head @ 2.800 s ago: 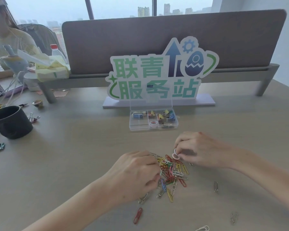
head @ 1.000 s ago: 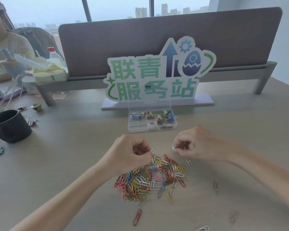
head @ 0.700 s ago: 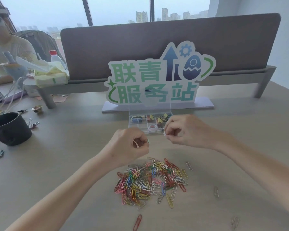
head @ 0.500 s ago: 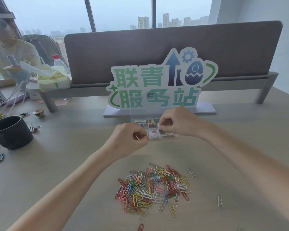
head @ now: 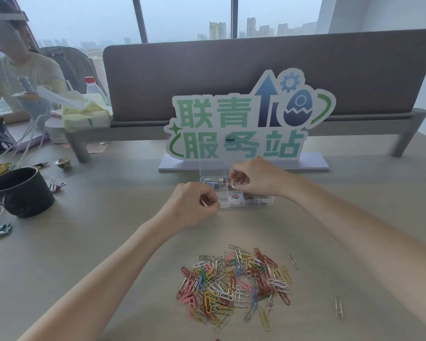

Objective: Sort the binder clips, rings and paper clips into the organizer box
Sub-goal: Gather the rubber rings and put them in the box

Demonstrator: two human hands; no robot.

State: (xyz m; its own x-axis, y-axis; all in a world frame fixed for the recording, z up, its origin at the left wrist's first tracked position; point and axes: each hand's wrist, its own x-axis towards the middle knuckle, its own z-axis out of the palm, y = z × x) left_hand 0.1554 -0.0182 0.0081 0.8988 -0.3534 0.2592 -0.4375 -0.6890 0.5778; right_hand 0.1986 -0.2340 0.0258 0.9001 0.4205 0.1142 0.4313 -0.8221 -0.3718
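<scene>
A clear organizer box (head: 257,202) with its lid up stands on the desk in front of a standing sign. My right hand (head: 253,177) hovers over the box's middle compartments and pinches a small white ring (head: 233,185). My left hand (head: 194,205) sits at the box's front left corner, fingers curled on a small pale item that I cannot make out. A pink ring (head: 235,198) lies in a front compartment. A pile of coloured paper clips (head: 234,284) is spread on the desk nearer to me.
A white-and-green sign (head: 246,124) stands behind the box, with a grey divider behind it. A black cup (head: 20,190) and a binder clip (head: 56,185) lie at left. Stray paper clips (head: 338,306) lie at right. A person sits at far left.
Both hands lifted from the paper clip pile and moved forward to the organizer box, the right carrying a small ring over the compartments, the left reaching the box's front left corner.
</scene>
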